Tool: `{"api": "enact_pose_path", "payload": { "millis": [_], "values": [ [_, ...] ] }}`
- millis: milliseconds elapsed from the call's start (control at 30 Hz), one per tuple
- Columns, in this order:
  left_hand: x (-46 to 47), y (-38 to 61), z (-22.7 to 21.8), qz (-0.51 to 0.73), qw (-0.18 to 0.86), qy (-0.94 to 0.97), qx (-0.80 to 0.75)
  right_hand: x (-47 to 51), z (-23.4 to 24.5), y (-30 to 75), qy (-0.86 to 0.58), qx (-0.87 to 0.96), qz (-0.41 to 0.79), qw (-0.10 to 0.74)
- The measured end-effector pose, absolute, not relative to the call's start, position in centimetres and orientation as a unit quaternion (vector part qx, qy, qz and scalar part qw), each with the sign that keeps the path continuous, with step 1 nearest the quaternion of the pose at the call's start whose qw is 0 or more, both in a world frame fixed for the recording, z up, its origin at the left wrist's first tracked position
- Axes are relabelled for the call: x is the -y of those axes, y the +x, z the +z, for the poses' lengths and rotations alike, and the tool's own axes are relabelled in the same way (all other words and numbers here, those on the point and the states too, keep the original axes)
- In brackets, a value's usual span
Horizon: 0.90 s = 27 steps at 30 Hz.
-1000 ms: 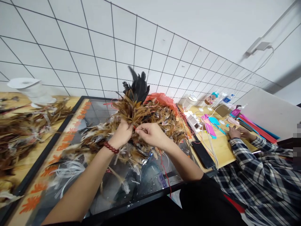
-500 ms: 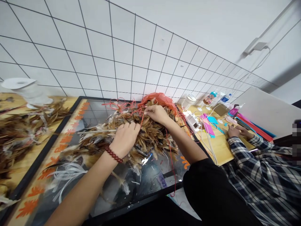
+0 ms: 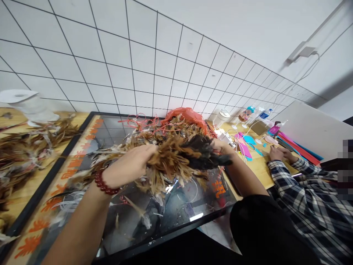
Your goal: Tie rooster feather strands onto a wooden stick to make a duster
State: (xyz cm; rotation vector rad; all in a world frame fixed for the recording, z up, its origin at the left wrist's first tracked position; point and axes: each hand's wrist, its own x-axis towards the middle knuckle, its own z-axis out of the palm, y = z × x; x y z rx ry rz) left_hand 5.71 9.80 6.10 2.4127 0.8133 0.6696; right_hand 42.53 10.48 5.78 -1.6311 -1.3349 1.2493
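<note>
My left hand (image 3: 135, 162), a red bead bracelet at its wrist, grips one end of a feather bundle (image 3: 168, 156). The bundle is raised and lies sideways, brown at the left and nearly black at its right end. Behind those dark feathers is my right hand (image 3: 219, 145), its fingers bent and partly covered, so what they hold is hidden. A short stretch of red string (image 3: 220, 170) shows below it. Under the bundle, a heap of brown and pale feathers (image 3: 154, 182) spreads over a black-framed glass panel (image 3: 176, 213).
A red plastic bag (image 3: 184, 115) and tangled red string lie behind the heap. More feathers (image 3: 19, 154) and a white spool (image 3: 30, 106) are at the left. To the right, a co-worker in a plaid sleeve (image 3: 286, 180) sits by coloured pieces, cables and a white cup (image 3: 220, 118).
The feather bundle has come up between my hands. My left hand has shifted left and turned; my right hand has moved right and down, away from the string stretched between them before.
</note>
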Motion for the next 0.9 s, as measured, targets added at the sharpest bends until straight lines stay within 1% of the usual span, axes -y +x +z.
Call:
{"api": "enact_pose_path", "payload": {
  "millis": [33,100,167,233,300,367,500,633,800,900],
  "values": [
    [-10.4,5.2,6.1,0.293,0.315,0.856,-0.288,-9.5,5.7,43.5,-0.625,0.508,0.488,0.338],
    [-11.3,4.7,5.9,0.382,0.425,0.769,-0.287,-7.7,5.4,44.8,-0.609,0.502,0.534,0.305],
    [-11.5,4.9,5.8,0.415,0.554,0.668,-0.274,-6.2,5.1,45.3,-0.596,0.491,0.539,0.335],
    [-11.4,5.6,5.8,0.415,0.677,0.558,-0.241,-4.9,4.6,45.1,-0.595,0.475,0.518,0.389],
    [-11.2,6.4,5.6,0.418,0.749,0.467,-0.214,-3.7,4.2,44.5,-0.604,0.458,0.491,0.430],
    [-11.4,7.1,5.2,0.436,0.772,0.410,-0.213,-2.5,3.8,43.8,-0.610,0.442,0.472,0.457],
    [-12.6,7.9,3.8,0.500,0.760,0.331,-0.250,-0.1,3.7,42.3,-0.615,0.439,0.435,0.489],
    [-13.5,7.8,3.5,0.529,0.769,0.267,-0.240,2.3,3.4,40.5,-0.623,0.461,0.419,0.473],
    [-13.5,7.1,4.3,0.517,0.803,0.216,-0.202,4.3,2.2,38.2,-0.614,0.501,0.437,0.426],
    [-13.6,6.8,4.2,0.509,0.803,0.224,-0.212,4.9,1.7,37.4,-0.613,0.488,0.438,0.440]
  ]
}}
